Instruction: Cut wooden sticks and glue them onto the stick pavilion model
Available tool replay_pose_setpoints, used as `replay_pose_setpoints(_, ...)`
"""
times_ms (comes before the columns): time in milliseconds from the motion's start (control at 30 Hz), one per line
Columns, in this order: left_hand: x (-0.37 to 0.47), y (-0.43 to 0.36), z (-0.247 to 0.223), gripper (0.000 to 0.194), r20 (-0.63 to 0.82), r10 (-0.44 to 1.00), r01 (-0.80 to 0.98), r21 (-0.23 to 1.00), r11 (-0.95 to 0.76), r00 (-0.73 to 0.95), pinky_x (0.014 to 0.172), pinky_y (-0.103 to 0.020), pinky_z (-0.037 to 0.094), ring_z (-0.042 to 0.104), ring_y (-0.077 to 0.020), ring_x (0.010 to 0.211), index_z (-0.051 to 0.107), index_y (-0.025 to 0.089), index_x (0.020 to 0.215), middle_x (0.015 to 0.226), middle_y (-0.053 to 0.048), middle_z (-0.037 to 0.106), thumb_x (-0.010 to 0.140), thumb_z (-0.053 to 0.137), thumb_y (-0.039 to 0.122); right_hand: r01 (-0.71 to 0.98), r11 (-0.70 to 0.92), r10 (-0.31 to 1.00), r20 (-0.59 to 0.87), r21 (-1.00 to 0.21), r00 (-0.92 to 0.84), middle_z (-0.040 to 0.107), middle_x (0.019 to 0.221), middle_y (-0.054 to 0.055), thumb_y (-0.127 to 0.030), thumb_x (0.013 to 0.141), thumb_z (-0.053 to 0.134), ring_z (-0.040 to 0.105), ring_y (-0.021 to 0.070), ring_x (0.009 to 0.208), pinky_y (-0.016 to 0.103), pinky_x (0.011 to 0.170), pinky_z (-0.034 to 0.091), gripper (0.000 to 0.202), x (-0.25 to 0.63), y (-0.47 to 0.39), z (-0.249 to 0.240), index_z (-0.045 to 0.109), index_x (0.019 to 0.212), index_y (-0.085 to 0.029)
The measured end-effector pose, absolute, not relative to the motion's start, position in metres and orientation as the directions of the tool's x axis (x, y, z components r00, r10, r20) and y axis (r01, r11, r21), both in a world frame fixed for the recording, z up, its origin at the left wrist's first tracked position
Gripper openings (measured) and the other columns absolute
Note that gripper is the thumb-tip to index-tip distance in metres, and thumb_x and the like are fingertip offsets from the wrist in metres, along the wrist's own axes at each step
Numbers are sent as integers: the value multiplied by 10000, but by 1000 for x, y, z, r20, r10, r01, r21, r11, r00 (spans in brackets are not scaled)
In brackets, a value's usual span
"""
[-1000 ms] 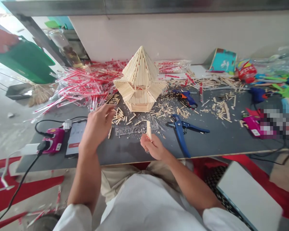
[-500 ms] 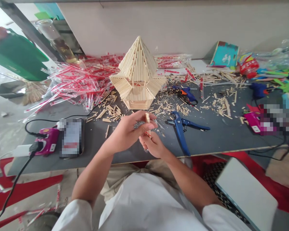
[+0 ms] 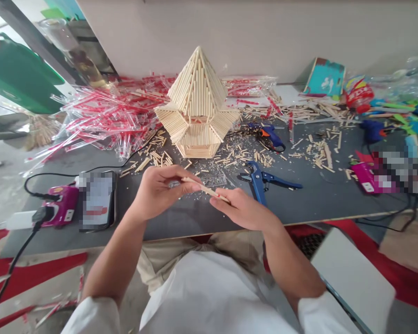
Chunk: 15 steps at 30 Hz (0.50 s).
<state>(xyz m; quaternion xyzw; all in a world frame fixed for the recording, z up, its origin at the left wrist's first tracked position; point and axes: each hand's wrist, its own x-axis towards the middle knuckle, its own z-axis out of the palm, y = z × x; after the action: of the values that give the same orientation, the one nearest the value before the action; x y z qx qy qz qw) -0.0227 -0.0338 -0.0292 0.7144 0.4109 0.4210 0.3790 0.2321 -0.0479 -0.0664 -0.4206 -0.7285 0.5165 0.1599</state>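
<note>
Together, the left hand [image 3: 163, 191] and the right hand [image 3: 245, 208] pinch one slim piece of pale sticks [image 3: 208, 189] between them; its stick count I cannot tell. Beyond both hands stands one stick-built pavilion [image 3: 198, 90]. One blue cutter [image 3: 257, 180] lies just beyond the right hand, with two glue guns [image 3: 272, 138] farther off; one phone [image 3: 97, 199] lies left of the left hand.

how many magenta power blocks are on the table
2 in view: one magenta power block left of the phone, and a second power block well right of the blue cutter, partly blurred out. More could be hidden under clutter.
</note>
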Motion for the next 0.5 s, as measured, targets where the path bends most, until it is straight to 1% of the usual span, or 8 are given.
replay_pose_setpoints(33,-27,-37,-30,147,310,888,364,827,-428,340,659,-225,559,729,-126,701,813,210,946,863,-24,820,929,826,356,526,148,791,-219,-837,-571,404,625,-55,-562,1090,474,331,106,579,279,570,225,468,236,-48,-62,405,776,-222)
replay_pose_setpoints(100,-32,-46,-31,139,317,832,521,663,-537,455,722,-234,554,734,-124,771,789,221,1045,932,-22,813,1020,715,336,646,206,805,-248,-735,-539,398,614,-50,-542,1095,466,291,118,576,298,577,195,457,240,-49,-57,377,776,-227)
replay_pose_setpoints(167,-32,-56,-34,219,275,778,623,476,-620,565,700,-251,521,717,-129,787,753,217,1106,932,-29,776,1101,565,329,706,251,798,-271,-662,-538,390,611,-44,-532,1101,456,257,129,581,310,590,181,452,239,-50,-54,349,782,-230)
replay_pose_setpoints(233,-29,-65,-39,302,227,763,706,291,-646,605,580,-271,427,654,-128,688,727,208,1037,834,-21,701,1132,475,345,736,274,787,-296,-618,-542,410,608,-37,-513,1103,459,261,134,572,317,595,179,437,237,-53,-52,345,789,-232)
replay_pose_setpoints(300,-27,-71,-46,340,215,762,749,152,-644,611,517,-299,316,576,-125,605,688,211,934,752,-5,616,1135,454,353,754,278,782,-315,-596,-538,431,602,-30,-486,1097,485,277,135,553,321,591,176,423,234,-56,-49,347,787,-234)
replay_pose_setpoints(367,-27,-73,-54,310,235,742,745,93,-661,628,526,-313,288,551,-131,606,658,220,913,744,3,586,1129,472,342,753,287,764,-333,-592,-553,446,594,-28,-454,1090,508,288,135,536,322,582,177,406,234,-59,-47,357,783,-236)
replay_pose_setpoints(433,-31,-74,-61,270,260,721,729,84,-680,642,549,-316,301,535,-134,615,640,226,915,748,9,578,1120,498,328,754,305,731,-364,-582,-577,451,586,-34,-430,1087,511,295,136,525,318,575,185,378,238,-60,-46,373,792,-239)
replay_pose_setpoints(500,-37,-74,-65,271,280,729,736,103,-669,624,567,-310,315,517,-129,612,618,220,891,746,15,571,1119,494,298,782,308,722,-402,-541,-563,447,579,-44,-411,1084,504,301,140,524,314,572,194,349,248,-60,-46,378,805,-244)
